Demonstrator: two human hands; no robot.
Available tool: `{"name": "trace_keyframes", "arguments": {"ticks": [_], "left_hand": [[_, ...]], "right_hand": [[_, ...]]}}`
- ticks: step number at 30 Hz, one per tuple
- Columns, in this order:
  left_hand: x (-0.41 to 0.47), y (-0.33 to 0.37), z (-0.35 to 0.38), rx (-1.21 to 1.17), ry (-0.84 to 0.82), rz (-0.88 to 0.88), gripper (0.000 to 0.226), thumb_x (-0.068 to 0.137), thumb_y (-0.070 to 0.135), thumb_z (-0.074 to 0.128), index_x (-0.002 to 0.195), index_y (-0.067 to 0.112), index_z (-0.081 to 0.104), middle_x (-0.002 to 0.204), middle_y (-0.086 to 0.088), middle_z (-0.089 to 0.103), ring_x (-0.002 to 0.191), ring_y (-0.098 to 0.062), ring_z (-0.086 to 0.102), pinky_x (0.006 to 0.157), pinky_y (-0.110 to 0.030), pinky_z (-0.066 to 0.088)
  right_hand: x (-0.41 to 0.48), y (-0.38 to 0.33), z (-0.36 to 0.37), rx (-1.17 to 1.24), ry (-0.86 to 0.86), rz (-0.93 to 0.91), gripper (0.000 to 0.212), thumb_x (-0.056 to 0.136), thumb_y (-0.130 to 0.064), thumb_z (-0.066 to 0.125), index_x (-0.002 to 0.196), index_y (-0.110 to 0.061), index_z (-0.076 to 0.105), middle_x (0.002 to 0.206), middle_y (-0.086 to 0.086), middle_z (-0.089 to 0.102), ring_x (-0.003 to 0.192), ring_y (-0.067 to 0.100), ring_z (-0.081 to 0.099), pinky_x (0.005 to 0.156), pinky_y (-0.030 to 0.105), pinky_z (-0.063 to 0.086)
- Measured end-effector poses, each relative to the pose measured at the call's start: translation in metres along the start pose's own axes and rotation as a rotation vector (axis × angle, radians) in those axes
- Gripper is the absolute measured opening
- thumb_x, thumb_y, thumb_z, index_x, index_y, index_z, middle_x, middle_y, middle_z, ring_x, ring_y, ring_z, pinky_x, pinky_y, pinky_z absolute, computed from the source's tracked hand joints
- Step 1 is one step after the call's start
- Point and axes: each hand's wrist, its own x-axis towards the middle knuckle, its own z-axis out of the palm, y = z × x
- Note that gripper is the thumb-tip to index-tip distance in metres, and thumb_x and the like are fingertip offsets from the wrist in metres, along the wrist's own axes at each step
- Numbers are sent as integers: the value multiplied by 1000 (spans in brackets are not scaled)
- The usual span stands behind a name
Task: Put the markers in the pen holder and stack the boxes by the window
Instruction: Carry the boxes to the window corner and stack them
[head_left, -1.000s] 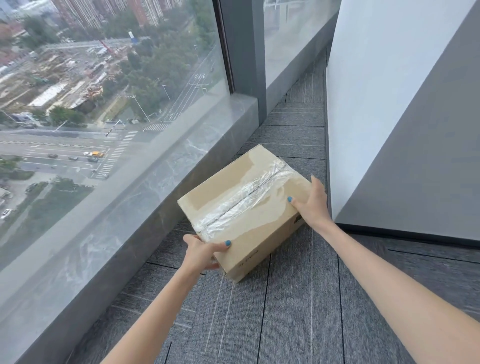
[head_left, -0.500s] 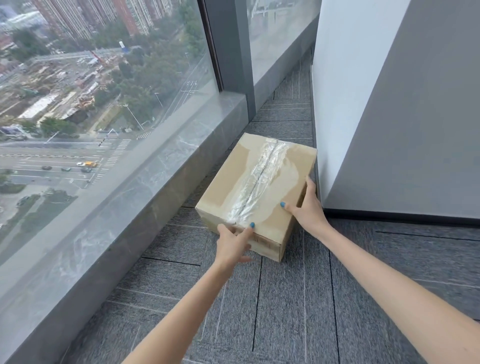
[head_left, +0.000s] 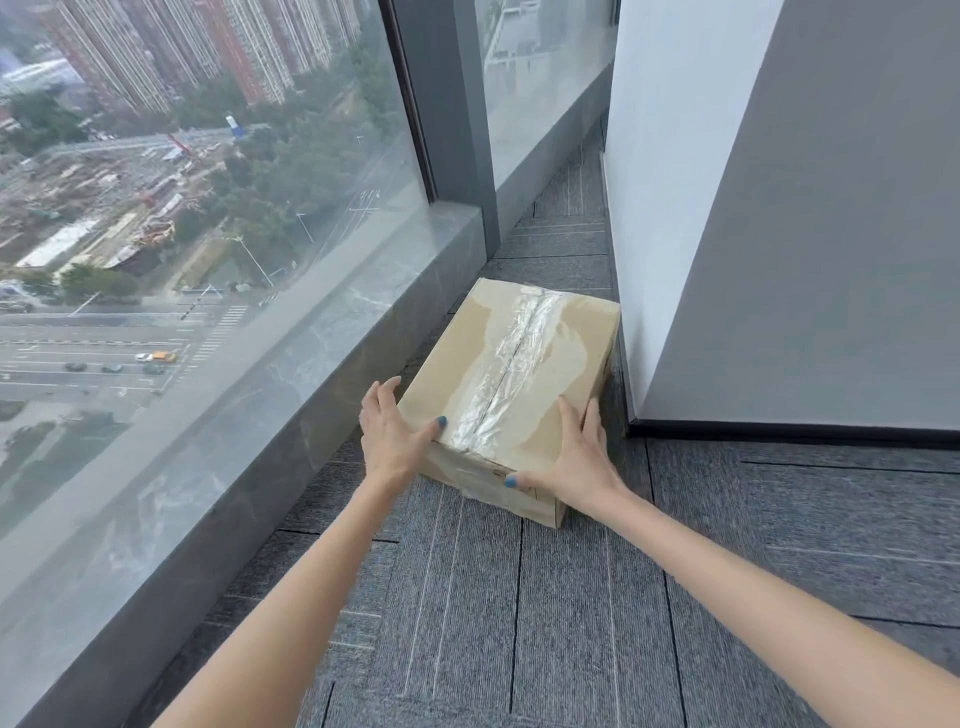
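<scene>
One box (head_left: 511, 384) had just been swung square and slid along the floor (head_left: 571, 597) into the gap between sill (head_left: 332, 374) and wall (head_left: 779, 260). Left hand (head_left: 392, 434) and right hand (head_left: 569, 462) lay spread flat on its near corners, pressing rather than gripping; a base for stacking, seemingly.

Left hand (head_left: 390, 435), right hand (head_left: 570, 459) — spread flat.

Floor-to-ceiling window (head_left: 208, 208) panes overlook city streets and tower blocks far below (the daylight is flat and hazy). A grey stone sill (head_left: 322, 364) runs under the glass, a dark mullion (head_left: 447, 104) divides it, beside grey carpet tiles (head_left: 571, 623) and a white-and-grey wall (head_left: 779, 208).
</scene>
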Motion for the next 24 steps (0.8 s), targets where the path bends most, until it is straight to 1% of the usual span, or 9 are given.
{"name": "trace_keyframes", "arguments": {"ticks": [2,4,6,9,11,14,17,20,24], "left_hand": [[6,-2,-2,-108,-127,-7,77,77,34,73,142,30,32,146,-7,34,132,-26,37,106,-48,37],[6,-4,-3,-120,-235,58,70,78,41,72,139,33,38,140,-8,39,129,-26,39,106,-46,37],[3,-5,-2,-116,-279,121,67,76,46,74,136,35,45,140,-7,39,131,-22,36,106,-38,33],[2,-2,3,-116,-349,169,72,74,42,78,138,36,46,142,-3,35,133,-17,33,107,-30,29],[3,5,8,-103,-383,214,74,75,35,79,140,33,44,142,-2,34,130,-13,34,109,-28,28],[9,21,22,-99,-340,269,66,81,23,75,140,26,47,145,-4,35,133,-15,37,106,-23,28],[25,33,37,-41,-269,305,59,84,18,72,138,21,51,156,-2,26,142,-18,29,112,-29,29],[45,42,48,1,-267,339,59,85,17,70,140,21,49,158,3,27,142,-19,31,116,-39,28],[73,55,61,6,-278,360,58,88,9,65,142,18,46,159,2,24,144,-18,28,114,-32,28]], "right_hand": [[0,0,0,-83,-34,-7,131,61,-42,85,151,-25,-8,154,12,-30,147,32,-10,113,53,23],[2,4,-2,-133,-35,-13,127,64,-31,84,151,-26,-8,154,13,-30,147,33,-7,110,50,29],[6,7,-9,-129,-14,-10,120,65,-22,82,151,-27,-2,155,11,-28,148,32,-2,107,45,35],[19,13,-25,-107,51,-24,104,70,-3,73,151,-25,13,159,6,-18,148,30,7,97,31,43],[30,18,-38,-116,112,-43,95,70,8,62,150,-22,21,160,3,-10,147,29,11,103,38,44],[42,24,-50,-186,146,-78,88,71,15,50,150,-17,25,161,2,0,148,26,8,114,43,31],[52,25,-54,-372,177,-131,84,75,17,45,149,-14,23,161,3,4,148,23,0,115,41,26],[65,27,-56,-578,237,-228,80,79,16,48,150,-8,19,160,9,9,148,24,6,118,34,15],[92,31,-55,-905,279,-253,84,83,7,56,150,0,5,159,20,4,148,31,5,121,36,10]]}}
